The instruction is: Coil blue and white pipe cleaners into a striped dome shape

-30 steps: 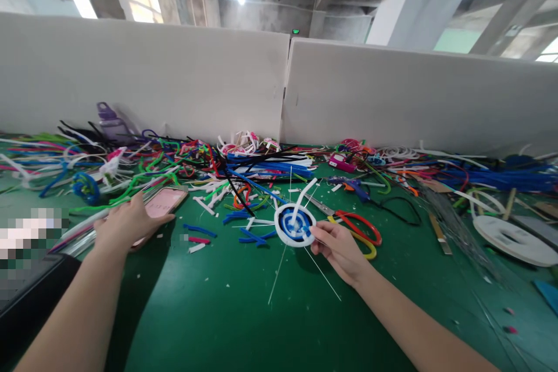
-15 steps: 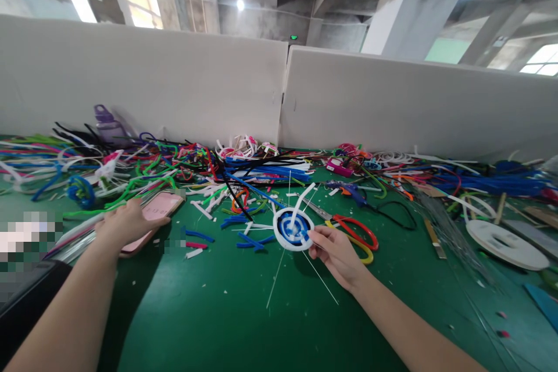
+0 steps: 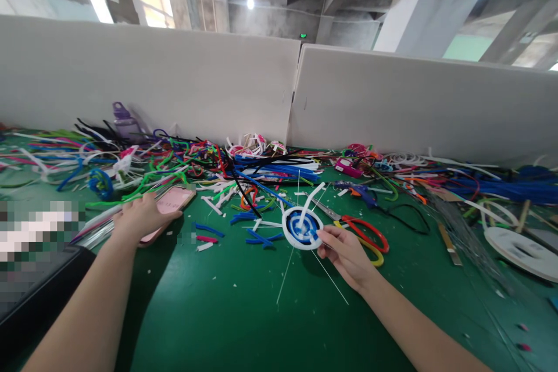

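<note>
Between the thumb and fingers of my right hand [image 3: 346,253] is the rim of a round blue and white coil [image 3: 301,228]. Thin straight wires stick out from the coil, and a white strip curls up from its middle. My left hand [image 3: 142,215] lies at the left over a pink phone [image 3: 174,200] and a bundle of clear and coloured strips [image 3: 93,229], its thumb stretched out across the phone. Whether its fingers grip anything is hidden. Scissors with red and yellow handles [image 3: 366,232] lie just behind my right hand.
Coloured strips [image 3: 279,165] are heaped along the grey partition [image 3: 196,81]. A purple bottle [image 3: 125,122] stands back left. A glue gun [image 3: 360,193], a wooden-handled tool [image 3: 448,241] and a white spool [image 3: 518,250] lie rightward. Short blue pieces [image 3: 264,238] lie near the coil.
The whole view has shifted, so the table and things appear farther right. My right hand still holds the coil, and my left hand remains by the phone.
</note>
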The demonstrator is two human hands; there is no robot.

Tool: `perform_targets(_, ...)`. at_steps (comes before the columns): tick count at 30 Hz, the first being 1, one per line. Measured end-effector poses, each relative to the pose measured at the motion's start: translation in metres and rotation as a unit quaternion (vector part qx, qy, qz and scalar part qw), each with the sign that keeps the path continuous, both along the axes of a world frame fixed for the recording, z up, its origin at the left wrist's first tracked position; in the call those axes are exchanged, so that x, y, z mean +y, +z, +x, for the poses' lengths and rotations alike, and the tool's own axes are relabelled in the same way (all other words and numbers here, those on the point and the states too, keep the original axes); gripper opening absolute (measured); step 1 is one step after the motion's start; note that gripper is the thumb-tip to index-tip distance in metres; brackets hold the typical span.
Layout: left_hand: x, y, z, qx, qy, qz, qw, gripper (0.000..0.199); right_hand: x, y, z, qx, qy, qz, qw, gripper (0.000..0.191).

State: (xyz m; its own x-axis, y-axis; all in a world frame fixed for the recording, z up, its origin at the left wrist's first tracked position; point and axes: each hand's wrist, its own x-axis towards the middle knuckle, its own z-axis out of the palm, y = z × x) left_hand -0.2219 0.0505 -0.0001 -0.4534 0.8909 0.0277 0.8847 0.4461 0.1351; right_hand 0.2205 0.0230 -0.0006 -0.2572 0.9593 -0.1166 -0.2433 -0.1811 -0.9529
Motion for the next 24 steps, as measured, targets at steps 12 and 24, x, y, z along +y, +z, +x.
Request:
perform_targets(12,-0.015,0.022,0.032,0.068,0.020,0.018,0.997,0.097,0.000,0.001,-0.001,0.000,-0.008,-0.003,1.000,0.020)
perform_targets(24,0.001,0.013,0.066,0.160,-0.071,0.172,0.969,0.043,0.000,0.000,0.001,-0.003,0.002,-0.001,1.000,0.018)
